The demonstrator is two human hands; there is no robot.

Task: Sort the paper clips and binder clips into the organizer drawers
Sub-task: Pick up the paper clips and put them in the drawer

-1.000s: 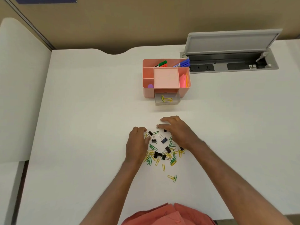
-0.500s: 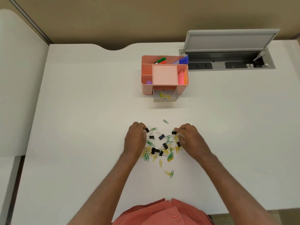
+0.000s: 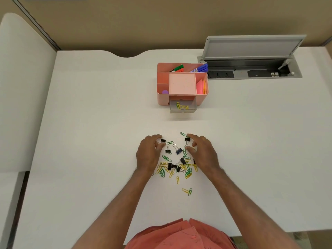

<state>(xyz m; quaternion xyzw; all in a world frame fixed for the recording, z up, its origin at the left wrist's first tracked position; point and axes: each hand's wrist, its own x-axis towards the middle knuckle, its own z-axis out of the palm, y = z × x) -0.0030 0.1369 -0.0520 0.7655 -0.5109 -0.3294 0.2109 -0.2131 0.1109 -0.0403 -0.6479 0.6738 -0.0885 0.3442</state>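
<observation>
A pile of yellow and green paper clips (image 3: pixel 162 170) mixed with black binder clips (image 3: pixel 171 166) lies on the white desk between my hands. My left hand (image 3: pixel 148 155) pinches a black binder clip (image 3: pixel 163 140) at the pile's top left. My right hand (image 3: pixel 203 152) has its index finger and thumb around another black binder clip (image 3: pixel 187 139) at the top right. The pink organizer (image 3: pixel 162 100) stands farther back. Its clear drawer (image 3: pixel 183 110) is pulled out and holds a few yellow paper clips. A blue binder clip (image 3: pixel 179 151) lies between my hands.
Markers (image 3: pixel 201 69) and sticky notes (image 3: pixel 200 86) fill the organizer's top compartments. A grey cable box (image 3: pixel 251 73) with its lid raised sits at the back right. Two stray paper clips (image 3: pixel 187 191) lie nearer to me. A white partition (image 3: pixel 21 87) borders the left.
My right hand drew back from the pile's top onto a black binder clip, then carried it slightly up and left. My left hand stayed at the pile's top left on its binder clip.
</observation>
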